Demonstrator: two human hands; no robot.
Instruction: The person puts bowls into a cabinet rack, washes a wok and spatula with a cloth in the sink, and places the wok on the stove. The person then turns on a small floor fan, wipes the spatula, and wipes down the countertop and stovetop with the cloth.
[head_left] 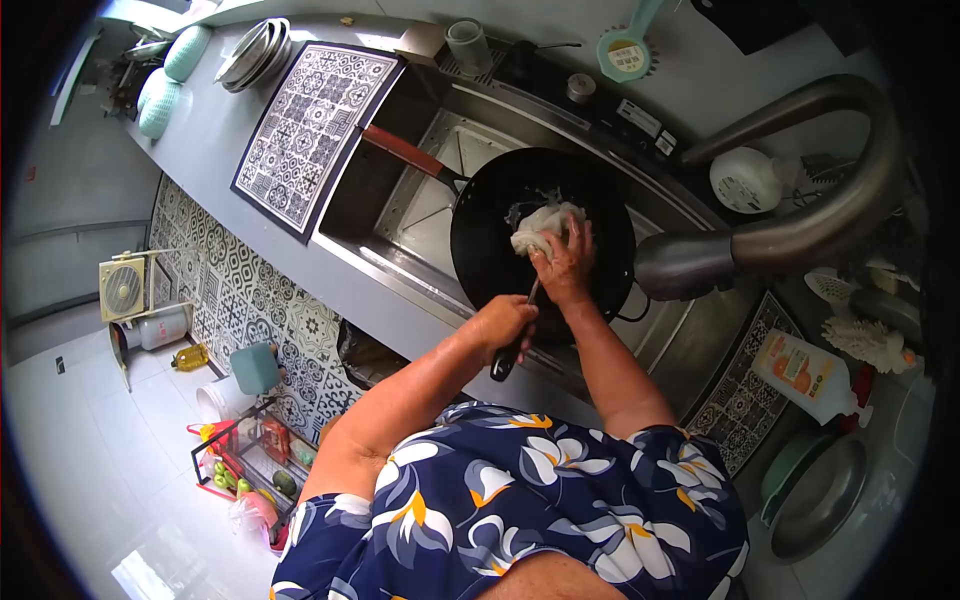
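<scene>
Centre of frame: cloth on black-handled utensil, over the wok

White cloth [546,228] sits bunched inside the black wok [484,236], near the middle of the frame. Black-handled utensil [506,362] slants from lower centre up to the cloth; its far end is hidden, shape can't be told. Right hand [567,264] covers the cloth, fingers bent and slightly apart over it; whether they pinch the utensil through it, can't tell. Left hand [508,324] grips the handle, fingers curled and pressed together around it.

Step reads as a wipe. To do it well: left keeps a firm, steady hold, since a wet handle could twist; right folds the cloth around both faces and draws it along the metal, pressing evenly, fingertips clear of any edge. Turning the utensil between strokes should reach the hidden side. Best kept low over the wok so drips land inside; pale streaks, maybe suds, show beside the cloth.

Wok rests over the sink [418,222], wooden handle [405,150] toward upper left; leaning on its wall could tip it. Faucet [690,264] head hangs just right of the wok, so elbow room on that side looks tight. Patterned mat [318,135] lies upper left, bottle [803,370] at right.
</scene>
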